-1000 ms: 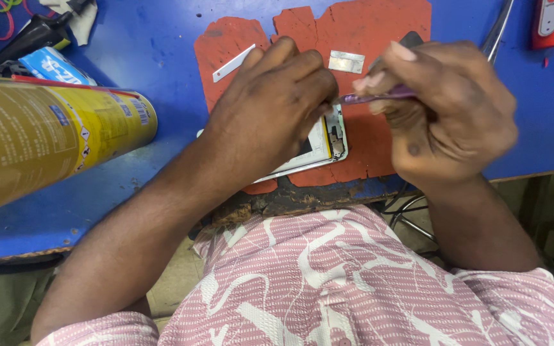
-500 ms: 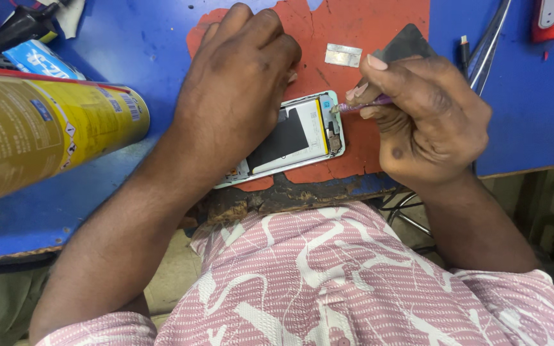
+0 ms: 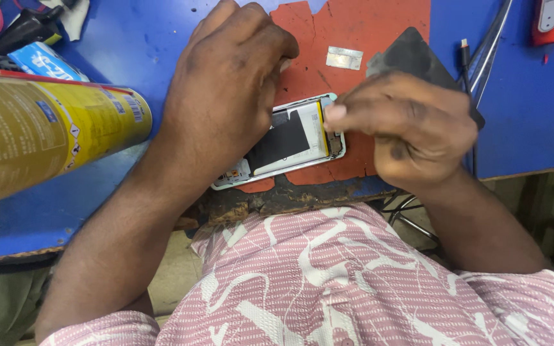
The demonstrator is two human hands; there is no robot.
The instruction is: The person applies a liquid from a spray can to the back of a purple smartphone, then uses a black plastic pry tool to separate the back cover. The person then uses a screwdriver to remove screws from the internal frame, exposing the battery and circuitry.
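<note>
The blue surface (image 3: 514, 122) runs under everything here, chipped and worn dark along its near edge just below both hands. To the outside of the left hand (image 3: 226, 96) lies the biggest thing on it, a yellow spray can (image 3: 46, 138) on its side, well apart from the work. Beneath both hands sits a torn red mat (image 3: 367, 29), and beyond the right hand (image 3: 411, 128) a black flat piece (image 3: 411, 51) pokes out from behind the knuckles, touching or nearly touching them.

The opened phone (image 3: 290, 141) lies on the mat between the two hands, back cover off, its pale battery and a dark patch showing. The left hand presses down over the phone's far end, fingers curled and pinning it in place. The right hand is bunched narrow at the phone's other end, thumb and fingertips pinched together right at the frame; half a second ago a thin purple-handled tool showed in that pinch, and now I cannot tell whether it is there, since the fingers hide it. Both hands have closed in on that end since then, which I read as fine work at that corner being under way.

Smallest, a little silvery plate (image 3: 344, 57) rests on the mat beyond the fingertips, untouched.
</note>
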